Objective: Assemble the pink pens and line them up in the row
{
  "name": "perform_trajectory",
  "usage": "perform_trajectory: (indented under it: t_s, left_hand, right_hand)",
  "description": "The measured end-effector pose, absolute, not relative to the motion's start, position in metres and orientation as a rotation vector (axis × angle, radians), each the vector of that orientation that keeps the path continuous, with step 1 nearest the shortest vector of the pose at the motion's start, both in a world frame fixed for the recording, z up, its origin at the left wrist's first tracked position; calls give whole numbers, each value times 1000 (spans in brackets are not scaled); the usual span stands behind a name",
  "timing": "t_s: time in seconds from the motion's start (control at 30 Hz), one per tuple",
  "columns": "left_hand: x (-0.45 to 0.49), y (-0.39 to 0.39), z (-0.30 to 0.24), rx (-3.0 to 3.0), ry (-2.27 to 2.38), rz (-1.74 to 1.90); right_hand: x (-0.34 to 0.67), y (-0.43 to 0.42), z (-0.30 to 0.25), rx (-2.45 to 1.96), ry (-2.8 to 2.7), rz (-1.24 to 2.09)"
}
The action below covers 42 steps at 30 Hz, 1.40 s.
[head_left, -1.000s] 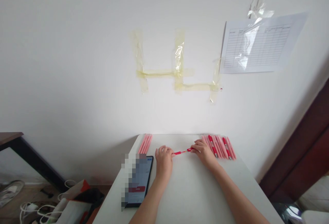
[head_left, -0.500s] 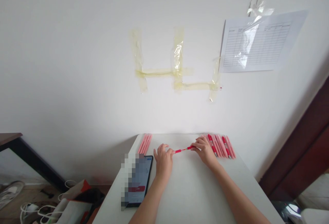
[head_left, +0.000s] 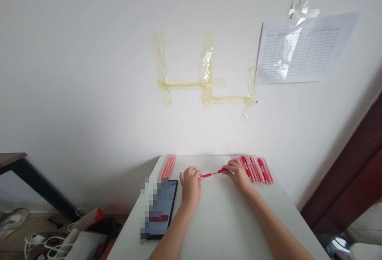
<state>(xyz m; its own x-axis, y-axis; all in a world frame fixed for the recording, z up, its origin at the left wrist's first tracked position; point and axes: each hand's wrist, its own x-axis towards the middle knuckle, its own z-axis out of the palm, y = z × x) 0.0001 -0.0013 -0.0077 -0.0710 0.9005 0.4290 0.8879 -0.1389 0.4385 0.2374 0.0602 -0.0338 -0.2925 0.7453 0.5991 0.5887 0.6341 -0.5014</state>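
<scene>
Between my two hands a red pen is parted in two, with a thin refill bridging the gap. The red lower barrel is pinched in the fingertips of my left hand. My right hand grips the red upper barrel between thumb and fingers, a little higher. Just beyond my right hand lies a row of pink pens with a couple of red pens among them. Several pink pens lie side by side to the left of my left hand.
A phone lies on the white table beside my left forearm. The wall rises behind the table, with yellowed tape and a taped printed sheet. Bags and cables sit on the floor at left.
Very little differs. The gap between the two pen parts looks slightly wider, and both hands keep their grip in nearly the same place.
</scene>
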Motion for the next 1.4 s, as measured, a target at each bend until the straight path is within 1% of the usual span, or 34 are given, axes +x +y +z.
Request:
perform_trajectory:
  t_s: [0.5,0.7,0.9,1.23,1.4]
  left_hand:
    - [1,0,-12,2105,1999,997]
    - [2,1,-12,2121,2048,985]
    - [1,-1,-11,2111,2012,1045]
    - [1,0,-13,2124,2078,1016]
    - [0,-1,-13,2106,2033,1053]
  right_hand:
    - [241,62,-35,-1055,-1984,229]
    - [242,61,-34,-1062,-1968,234]
    - [243,63,-34,-1064,-1976,224]
    - [242,60,-33,-1055,-1974,241]
    - [243,62,-35,-1052,-1978,232]
